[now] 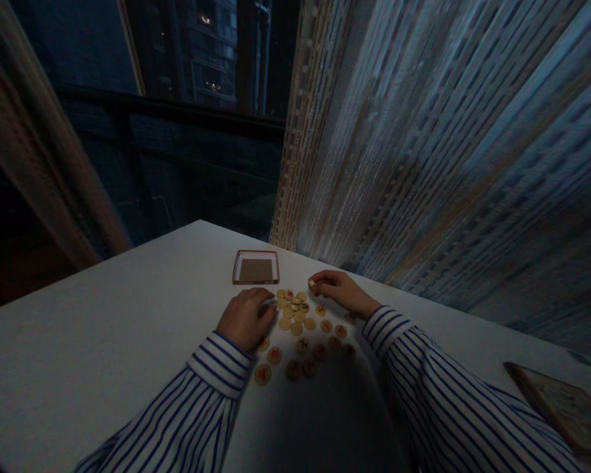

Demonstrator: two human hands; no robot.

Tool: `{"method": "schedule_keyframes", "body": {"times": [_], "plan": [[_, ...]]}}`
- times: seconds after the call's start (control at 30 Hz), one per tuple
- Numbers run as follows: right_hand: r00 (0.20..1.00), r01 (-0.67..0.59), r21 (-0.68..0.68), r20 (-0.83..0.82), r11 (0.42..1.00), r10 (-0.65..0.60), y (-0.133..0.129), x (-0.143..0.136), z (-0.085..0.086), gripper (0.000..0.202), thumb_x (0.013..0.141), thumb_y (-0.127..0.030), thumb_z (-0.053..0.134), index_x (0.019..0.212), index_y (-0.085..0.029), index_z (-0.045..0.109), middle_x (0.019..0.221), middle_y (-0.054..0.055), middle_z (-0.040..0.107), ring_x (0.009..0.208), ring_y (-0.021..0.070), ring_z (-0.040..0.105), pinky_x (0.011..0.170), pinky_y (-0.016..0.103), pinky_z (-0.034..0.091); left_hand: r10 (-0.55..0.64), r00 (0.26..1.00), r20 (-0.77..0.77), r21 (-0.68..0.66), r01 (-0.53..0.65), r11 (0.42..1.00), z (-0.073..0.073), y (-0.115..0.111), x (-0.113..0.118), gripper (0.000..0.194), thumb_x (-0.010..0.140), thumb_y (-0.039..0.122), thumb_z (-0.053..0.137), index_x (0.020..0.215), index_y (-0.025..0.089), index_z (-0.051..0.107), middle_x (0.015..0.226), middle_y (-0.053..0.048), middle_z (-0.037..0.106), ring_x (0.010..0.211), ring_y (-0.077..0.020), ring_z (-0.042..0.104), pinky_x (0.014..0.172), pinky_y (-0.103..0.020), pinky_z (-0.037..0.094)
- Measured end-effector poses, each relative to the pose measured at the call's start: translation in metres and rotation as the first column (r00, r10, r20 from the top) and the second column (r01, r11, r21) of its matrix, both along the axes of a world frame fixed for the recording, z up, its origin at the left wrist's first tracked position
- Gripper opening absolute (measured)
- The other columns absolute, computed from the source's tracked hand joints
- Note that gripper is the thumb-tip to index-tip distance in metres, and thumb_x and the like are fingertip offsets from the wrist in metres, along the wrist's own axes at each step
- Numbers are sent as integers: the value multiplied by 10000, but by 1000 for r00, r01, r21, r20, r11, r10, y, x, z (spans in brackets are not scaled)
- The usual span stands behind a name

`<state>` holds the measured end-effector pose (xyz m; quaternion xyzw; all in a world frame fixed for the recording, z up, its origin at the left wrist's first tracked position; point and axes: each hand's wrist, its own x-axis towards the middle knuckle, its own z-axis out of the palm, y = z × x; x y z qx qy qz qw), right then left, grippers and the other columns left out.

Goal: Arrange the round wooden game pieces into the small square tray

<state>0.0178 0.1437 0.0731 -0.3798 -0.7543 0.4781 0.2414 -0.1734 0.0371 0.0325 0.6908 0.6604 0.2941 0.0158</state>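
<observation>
Round wooden xiangqi pieces (296,328) lie loosely grouped on the white table between my hands, several marked with red characters, a few with black, others blank side up. Between the thumb and fingers of my right hand (342,291) is one xiangqi piece (311,284), lifted at the far right of the group. My left hand (246,317) rests on the table at the group's left edge, fingers apart and bent slightly; nothing shows in it. Closest to its wrist are a red-marked piece (274,355) and another red-marked piece (262,374).
Behind my left hand stands a shallow open box (255,268) with a brown inside panel. A flat framed box (566,401) lies at the right on the white table (142,295). A string curtain (398,144) hangs along the far right edge, beside a dark window.
</observation>
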Motion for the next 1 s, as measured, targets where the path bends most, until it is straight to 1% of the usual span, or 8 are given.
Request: {"method": "schedule_keyframes", "body": {"times": [0.17, 0.27, 0.37, 0.47, 0.57, 0.83, 0.93, 1.0], "plan": [[1000, 13, -2, -10, 1000, -13, -2, 1, 3, 236, 685, -279, 562, 866, -137, 616, 710, 10, 620, 673, 110, 558, 648, 237, 426, -1, 1000, 12, 0, 1, 1000, -1, 0, 0, 249, 767, 239, 473, 951, 166, 625, 986, -84, 656, 926, -232, 577, 851, -373, 437], [999, 26, -49, -42, 998, -28, -4, 2, 3, 261, 713, -276, 534, 928, -154, 616, 712, 7, 615, 656, 101, 555, 616, 216, 419, 12, 1000, 6, -3, -12, 1000, -1, 0, 0, 254, 770, 252, 473, 954, 168, 627, 985, -85, 656, 925, -235, 578, 850, -374, 439], [996, 16, -104, -83, 994, -24, -5, 2, 3, 299, 728, -276, 517, 995, -181, 613, 758, 8, 615, 661, 94, 558, 619, 212, 418, 8, 1000, -5, -1, -8, 1000, -1, 0, 0, 261, 781, 254, 462, 962, 161, 626, 994, -91, 652, 929, -236, 577, 851, -371, 439], [992, 3, -143, -122, 990, -20, -5, 2, 3, 291, 731, -279, 517, 987, -187, 621, 803, 10, 613, 660, 86, 560, 604, 206, 413, 5, 1000, -12, -6, -6, 1000, 1, -1, 1, 261, 785, 249, 462, 964, 150, 624, 992, -93, 652, 926, -239, 579, 847, -371, 441], [991, 10, -151, -133, 988, -30, -5, 2, 4, 263, 726, -278, 526, 950, -175, 619, 802, 12, 612, 666, 87, 562, 598, 204, 406, 5, 1000, -10, -14, -5, 1000, 2, -2, 1, 260, 787, 249, 462, 962, 147, 624, 984, -94, 653, 922, -241, 579, 839, -374, 445], [992, 2, -23, -129, 1000, -4, -5, 5, 5, 248, 646, -293, 624, 838, -157, 547, 689, -19, 589, 634, 97, 542, 597, 228, 403, -3, 1000, -14, -5, 3, 1000, 0, -1, 0, 262, 786, 252, 463, 964, 148, 624, 988, -92, 654, 926, -242, 580, 844, -372, 443], [994, -17, -3, -111, 1000, 16, -4, 6, 2, 240, 644, -294, 627, 816, -159, 529, 705, -17, 590, 647, 98, 544, 630, 241, 415, -2, 1000, -17, -18, 2, 1000, 0, -1, 0, 262, 781, 245, 465, 962, 144, 627, 985, -92, 656, 925, -243, 582, 840, -369, 446], [997, -21, 43, -70, 999, 24, -3, 6, -1, 241, 648, -310, 629, 805, -159, 526, 688, -22, 577, 634, 99, 534, 626, 244, 414, -2, 1000, -13, -29, 2, 1000, 1, -1, 1, 263, 780, 246, 469, 958, 139, 629, 979, -94, 658, 923, -245, 583, 840, -369, 446]]}}
